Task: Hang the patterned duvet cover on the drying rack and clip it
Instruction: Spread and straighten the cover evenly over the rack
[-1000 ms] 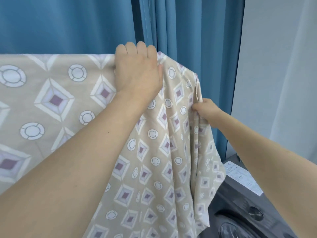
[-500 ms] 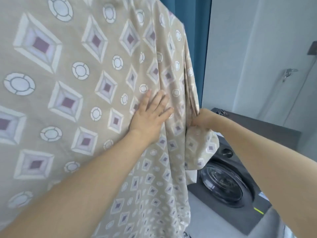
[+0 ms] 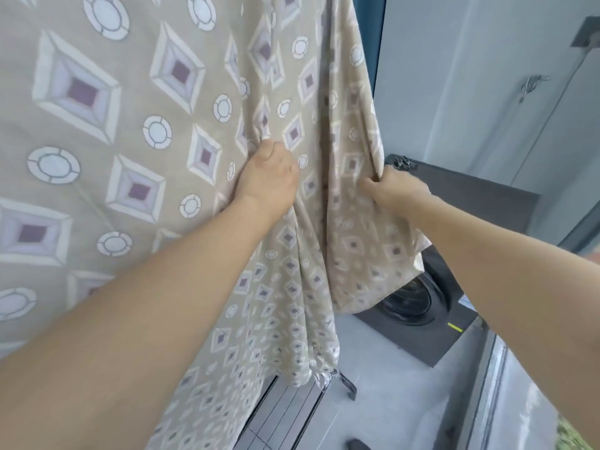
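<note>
The beige duvet cover (image 3: 136, 131), printed with diamonds and circles, hangs down across the left and middle of the view. Its top and the bar it hangs over lie outside the frame. My left hand (image 3: 268, 180) grips a bunch of the fabric at mid height, fingers curled into the cloth. My right hand (image 3: 394, 190) pinches the cover's right side edge at about the same height. Part of the drying rack (image 3: 344, 383) shows as a dark foot and lower grid beneath the hanging hem. No clip is in view.
A dark front-loading washing machine (image 3: 422, 297) stands right behind the cover's edge. A blue curtain strip (image 3: 378, 43) and a pale wall are at the upper right. A dark shoe (image 3: 357, 444) shows on the grey floor, and a glass door frame (image 3: 487, 384) runs along the lower right.
My left hand slid down from the cover's top edge, lay flat on the cloth, and now grips a bunch of it. My right hand moved down along the side edge. The view tilted downward.
</note>
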Tool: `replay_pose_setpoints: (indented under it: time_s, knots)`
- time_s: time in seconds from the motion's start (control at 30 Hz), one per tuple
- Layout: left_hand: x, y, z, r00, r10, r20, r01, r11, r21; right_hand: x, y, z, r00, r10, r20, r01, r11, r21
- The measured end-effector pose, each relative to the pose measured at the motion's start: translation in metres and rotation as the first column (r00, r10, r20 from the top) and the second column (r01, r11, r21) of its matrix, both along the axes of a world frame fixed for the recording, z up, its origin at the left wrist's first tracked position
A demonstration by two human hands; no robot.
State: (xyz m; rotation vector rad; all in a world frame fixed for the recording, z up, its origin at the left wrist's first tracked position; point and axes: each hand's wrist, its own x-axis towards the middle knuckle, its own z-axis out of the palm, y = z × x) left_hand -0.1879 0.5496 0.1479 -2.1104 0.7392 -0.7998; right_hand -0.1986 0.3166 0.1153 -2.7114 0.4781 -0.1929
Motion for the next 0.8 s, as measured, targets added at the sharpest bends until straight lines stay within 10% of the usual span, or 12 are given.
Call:
replay_pose_setpoints:
  time_s: [0.2, 0.37, 0.53, 0.8]
  knots:
    - [-0.011, -0.018, 0.031, 0.970, -0.051, -0.236, 0.026, 0.994, -0.109, 0.007, 0.010, 0.008, 0.992, 0.126, -0.024, -0.117, 0.967, 0.226]
    - [-0.023, -0.012, 0.102, 0.965, -0.191, 0.182, 0.238, 0.929, -0.282, 0.025, 0.040, 0.075, 0.913, 0.045, 0.406, -0.250, 0.847, 0.469]
    - [-0.037, 0.015, 0.188, 0.908, 0.053, 0.416, 0.125, 0.913, -0.389, 0.026, 0.088, 0.170, 0.613, 0.136, 0.778, -0.496, 0.833, 0.245]
    - [-0.053, 0.057, 0.251, 0.882, 0.193, 0.431, 0.063, 0.856, -0.513, 0.038, 0.134, 0.277, 0.422, 0.411, 0.808, -0.570, 0.813, -0.116]
